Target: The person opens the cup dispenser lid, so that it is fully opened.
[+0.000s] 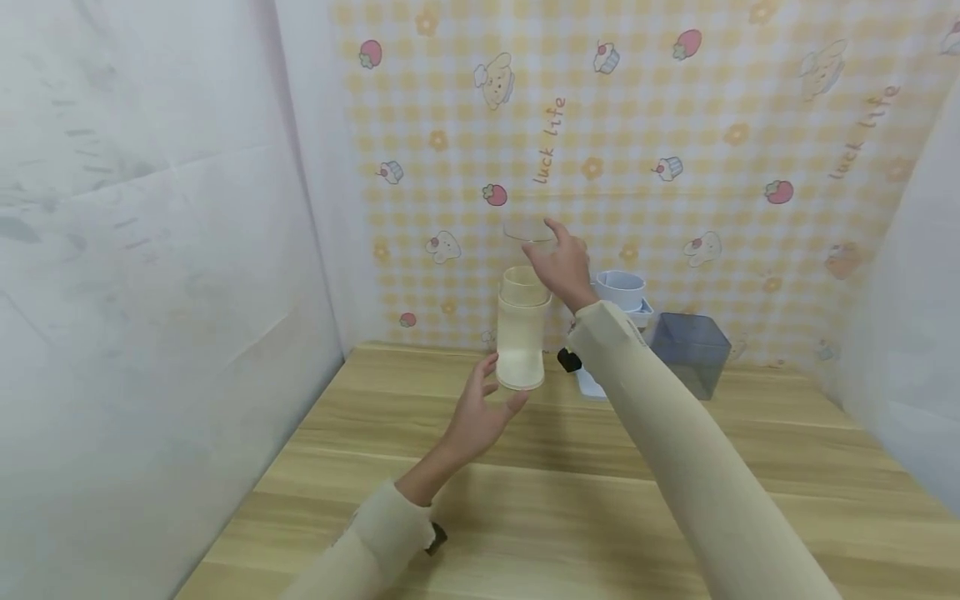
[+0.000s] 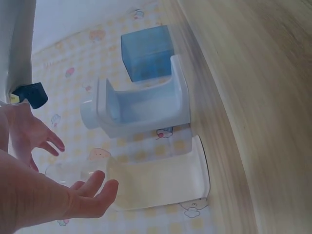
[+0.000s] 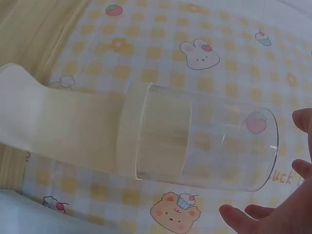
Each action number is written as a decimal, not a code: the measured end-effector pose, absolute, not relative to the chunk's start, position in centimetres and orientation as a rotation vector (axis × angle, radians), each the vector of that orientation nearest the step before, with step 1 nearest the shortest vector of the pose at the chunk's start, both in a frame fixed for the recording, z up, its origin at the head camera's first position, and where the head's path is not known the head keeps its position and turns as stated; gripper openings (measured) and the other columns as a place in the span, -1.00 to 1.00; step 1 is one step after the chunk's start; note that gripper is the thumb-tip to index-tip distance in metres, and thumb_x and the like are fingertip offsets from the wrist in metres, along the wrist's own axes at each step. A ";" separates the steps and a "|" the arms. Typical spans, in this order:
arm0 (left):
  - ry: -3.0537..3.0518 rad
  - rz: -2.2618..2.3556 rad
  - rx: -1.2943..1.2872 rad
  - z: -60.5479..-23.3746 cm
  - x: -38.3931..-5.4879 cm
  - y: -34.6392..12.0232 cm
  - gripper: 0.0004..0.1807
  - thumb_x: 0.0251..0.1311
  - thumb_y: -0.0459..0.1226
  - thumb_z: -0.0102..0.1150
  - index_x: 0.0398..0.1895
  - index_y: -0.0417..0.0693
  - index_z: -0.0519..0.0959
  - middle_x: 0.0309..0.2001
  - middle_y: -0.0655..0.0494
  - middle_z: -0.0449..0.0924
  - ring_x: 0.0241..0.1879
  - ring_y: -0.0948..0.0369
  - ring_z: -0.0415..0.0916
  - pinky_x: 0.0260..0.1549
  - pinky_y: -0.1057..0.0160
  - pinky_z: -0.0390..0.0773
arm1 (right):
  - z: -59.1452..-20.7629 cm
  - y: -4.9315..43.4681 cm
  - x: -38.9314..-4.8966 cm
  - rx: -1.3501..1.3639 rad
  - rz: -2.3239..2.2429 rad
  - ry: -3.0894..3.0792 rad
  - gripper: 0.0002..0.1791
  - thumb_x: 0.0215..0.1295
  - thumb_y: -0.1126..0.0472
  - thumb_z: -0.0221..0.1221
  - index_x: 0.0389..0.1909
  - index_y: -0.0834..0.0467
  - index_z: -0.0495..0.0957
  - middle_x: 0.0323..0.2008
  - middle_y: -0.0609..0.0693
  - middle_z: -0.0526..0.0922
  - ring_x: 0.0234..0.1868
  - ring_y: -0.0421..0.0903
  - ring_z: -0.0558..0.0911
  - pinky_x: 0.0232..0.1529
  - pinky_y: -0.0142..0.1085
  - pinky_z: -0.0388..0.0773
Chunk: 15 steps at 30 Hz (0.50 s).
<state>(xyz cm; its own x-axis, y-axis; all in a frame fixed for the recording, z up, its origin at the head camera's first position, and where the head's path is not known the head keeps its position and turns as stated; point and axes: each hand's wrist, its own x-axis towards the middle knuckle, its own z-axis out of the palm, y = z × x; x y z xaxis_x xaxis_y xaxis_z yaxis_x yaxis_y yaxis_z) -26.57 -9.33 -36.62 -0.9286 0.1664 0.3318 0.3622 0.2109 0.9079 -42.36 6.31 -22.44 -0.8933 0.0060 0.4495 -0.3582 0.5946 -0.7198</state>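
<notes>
A cream dispenser-like stand [image 1: 521, 337] stands upright near the back of the table. On its top sits a clear cylinder [image 3: 219, 141] with an open round rim. Beside the lower front of the stand is my left hand [image 1: 480, 415], its fingers spread and loosely bent, with nothing held. Up at the rim of the cylinder, my right hand [image 1: 562, 265] has its thumb and fingers parted. In the right wrist view, those fingertips [image 3: 234, 217] are a little apart from the clear wall.
A second, pale blue-white stand [image 2: 146, 109] is right of the cream one, partly hidden by the right forearm. Farther right lies a translucent dark box [image 1: 693, 354]. A checked curtain [image 1: 600, 125] hangs behind the wooden table [image 1: 570, 533], with white cloth [image 1: 150, 333] at the sides.
</notes>
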 end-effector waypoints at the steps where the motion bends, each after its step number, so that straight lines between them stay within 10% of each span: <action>1: -2.310 -1.798 -0.514 -36.6 -26.5 -9.4 -0.14 0.33 -0.05 0.23 0.53 -0.09 0.01 0.47 -0.24 0.05 0.33 -0.25 0.19 0.19 -0.30 0.34 | -22.4 6.2 -42.6 0.289 1.201 -2.422 -0.23 0.34 -0.15 0.16 0.51 -0.03 0.19 0.41 0.22 0.28 0.38 0.23 0.21 0.31 0.15 0.23; 9: -2.321 -1.727 -0.549 -37.2 -26.9 -10.8 -0.12 0.31 0.05 0.20 0.51 -0.13 0.03 0.45 -0.32 0.04 0.31 -0.31 0.21 0.12 -0.28 0.43 | -23.3 6.0 -43.7 0.346 1.246 -2.488 -0.18 0.30 -0.16 0.19 0.52 -0.06 0.16 0.50 0.17 0.12 0.47 0.20 0.03 0.36 0.17 0.17; 15: -2.324 -1.771 -0.574 -37.5 -26.9 -11.6 -0.10 0.32 0.09 0.17 0.52 -0.10 0.00 0.46 -0.29 0.00 0.32 -0.30 0.18 0.11 -0.30 0.43 | -25.3 5.5 -44.5 0.335 1.120 -2.510 -0.11 0.22 -0.21 0.26 0.50 -0.11 0.10 0.43 0.24 0.18 0.36 0.22 0.28 0.19 0.17 0.40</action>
